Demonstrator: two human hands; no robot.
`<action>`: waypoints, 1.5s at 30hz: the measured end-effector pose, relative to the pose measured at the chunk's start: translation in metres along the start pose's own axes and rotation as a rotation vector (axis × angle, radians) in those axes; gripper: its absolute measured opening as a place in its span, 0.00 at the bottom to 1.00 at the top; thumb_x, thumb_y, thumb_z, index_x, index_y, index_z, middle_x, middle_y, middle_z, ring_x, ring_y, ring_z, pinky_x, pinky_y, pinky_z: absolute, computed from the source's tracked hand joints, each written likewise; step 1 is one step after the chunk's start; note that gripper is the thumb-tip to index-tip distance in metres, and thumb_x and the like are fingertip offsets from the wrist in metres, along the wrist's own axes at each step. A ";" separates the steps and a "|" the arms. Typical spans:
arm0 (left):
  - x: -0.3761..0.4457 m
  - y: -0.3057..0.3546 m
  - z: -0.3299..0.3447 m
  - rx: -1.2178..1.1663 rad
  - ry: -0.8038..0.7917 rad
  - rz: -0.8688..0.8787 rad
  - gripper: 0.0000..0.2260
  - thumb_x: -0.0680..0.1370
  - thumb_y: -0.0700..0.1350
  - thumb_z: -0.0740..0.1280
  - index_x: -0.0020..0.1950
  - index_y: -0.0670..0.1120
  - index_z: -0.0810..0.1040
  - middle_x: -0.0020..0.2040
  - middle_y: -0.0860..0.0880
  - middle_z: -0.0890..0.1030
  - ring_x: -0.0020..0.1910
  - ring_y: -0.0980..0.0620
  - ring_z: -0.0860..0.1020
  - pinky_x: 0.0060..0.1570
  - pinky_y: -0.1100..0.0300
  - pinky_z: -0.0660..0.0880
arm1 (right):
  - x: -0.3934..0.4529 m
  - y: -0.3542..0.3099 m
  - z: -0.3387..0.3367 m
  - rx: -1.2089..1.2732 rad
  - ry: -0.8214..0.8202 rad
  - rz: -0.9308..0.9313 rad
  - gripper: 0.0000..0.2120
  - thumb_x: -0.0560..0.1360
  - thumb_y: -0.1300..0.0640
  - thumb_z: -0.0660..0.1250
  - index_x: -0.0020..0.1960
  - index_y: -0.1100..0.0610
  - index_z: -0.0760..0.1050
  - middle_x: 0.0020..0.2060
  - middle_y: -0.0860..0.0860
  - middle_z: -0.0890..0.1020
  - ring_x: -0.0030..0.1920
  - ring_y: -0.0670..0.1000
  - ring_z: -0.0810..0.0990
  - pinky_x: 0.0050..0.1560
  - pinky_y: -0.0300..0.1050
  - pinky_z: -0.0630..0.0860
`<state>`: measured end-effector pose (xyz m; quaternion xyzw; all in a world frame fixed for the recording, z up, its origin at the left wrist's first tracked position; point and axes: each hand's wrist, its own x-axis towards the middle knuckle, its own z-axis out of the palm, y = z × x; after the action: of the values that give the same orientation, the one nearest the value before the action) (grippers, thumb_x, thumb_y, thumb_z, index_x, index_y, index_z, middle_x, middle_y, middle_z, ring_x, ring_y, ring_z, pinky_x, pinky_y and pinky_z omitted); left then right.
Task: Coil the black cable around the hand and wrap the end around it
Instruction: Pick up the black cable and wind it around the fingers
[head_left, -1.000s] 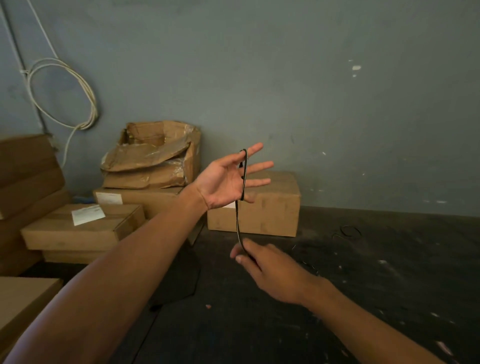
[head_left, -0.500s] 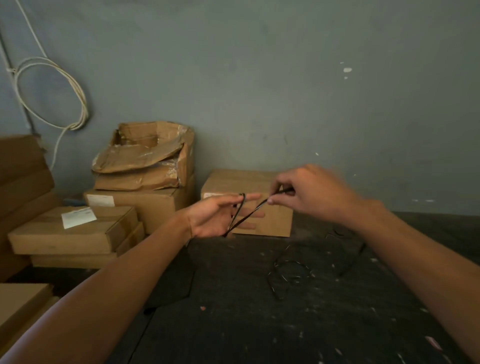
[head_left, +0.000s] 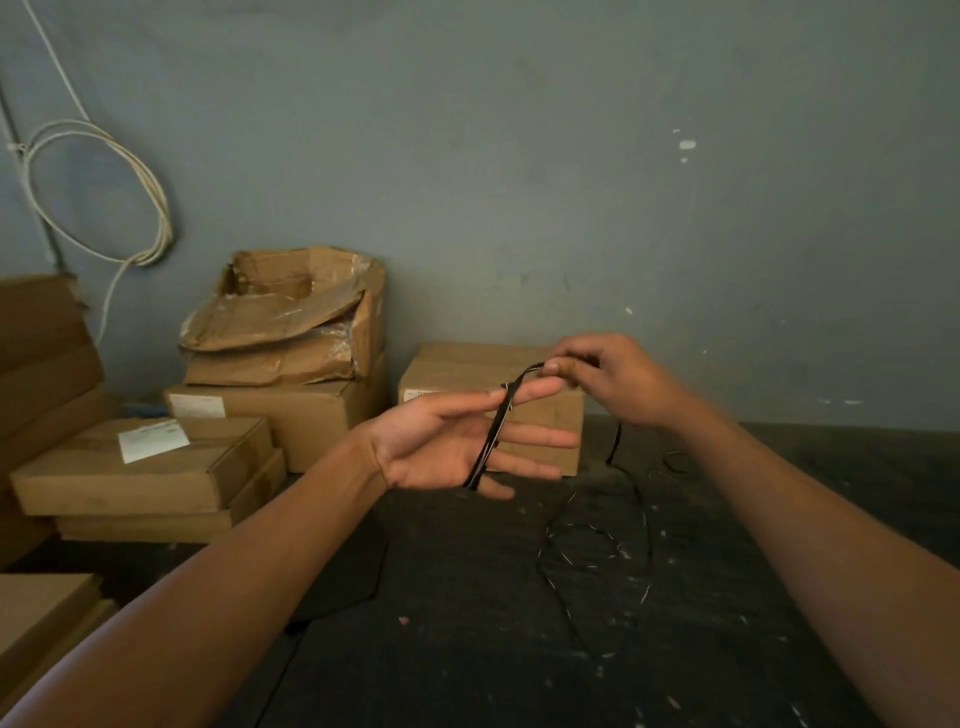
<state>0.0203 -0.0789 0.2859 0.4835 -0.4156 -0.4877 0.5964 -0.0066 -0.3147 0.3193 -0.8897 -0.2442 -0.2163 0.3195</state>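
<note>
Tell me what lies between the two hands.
In the head view, a short taut stretch of the thin black cable bridges the open left hand and the pinching right hand.

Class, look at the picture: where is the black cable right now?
Centre of the head view: the black cable crosses the open left hand, its upper end pinched by the right hand; the slack trails onto the dark floor.

A single head-worn wide-angle view looks forward and slightly down from close behind both outstretched forearms, facing the far grey wall (head_left: 571, 156), with stacked cardboard boxes (head_left: 140, 467) at far left.
</note>
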 end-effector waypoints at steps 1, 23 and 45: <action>0.000 0.003 0.003 -0.025 -0.034 0.036 0.23 0.81 0.52 0.59 0.77 0.57 0.63 0.76 0.41 0.68 0.75 0.34 0.63 0.71 0.31 0.46 | -0.005 0.008 0.010 0.065 0.016 0.044 0.07 0.79 0.58 0.65 0.47 0.54 0.81 0.34 0.48 0.80 0.34 0.39 0.75 0.38 0.36 0.72; 0.001 0.027 -0.027 -0.138 0.332 0.288 0.21 0.80 0.52 0.57 0.74 0.58 0.67 0.76 0.40 0.67 0.74 0.33 0.65 0.59 0.29 0.68 | -0.095 -0.066 0.132 0.258 -0.465 0.237 0.08 0.82 0.49 0.59 0.60 0.43 0.71 0.40 0.42 0.76 0.39 0.34 0.77 0.38 0.34 0.70; 0.011 -0.019 0.000 0.002 0.124 -0.033 0.22 0.80 0.53 0.58 0.76 0.57 0.66 0.75 0.41 0.69 0.74 0.38 0.66 0.68 0.30 0.51 | 0.001 -0.057 -0.039 -0.132 -0.051 0.138 0.04 0.69 0.50 0.76 0.43 0.48 0.84 0.39 0.43 0.83 0.45 0.47 0.81 0.50 0.47 0.76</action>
<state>0.0192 -0.0912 0.2672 0.5201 -0.3701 -0.4661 0.6126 -0.0475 -0.3020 0.3735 -0.9287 -0.1758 -0.1866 0.2679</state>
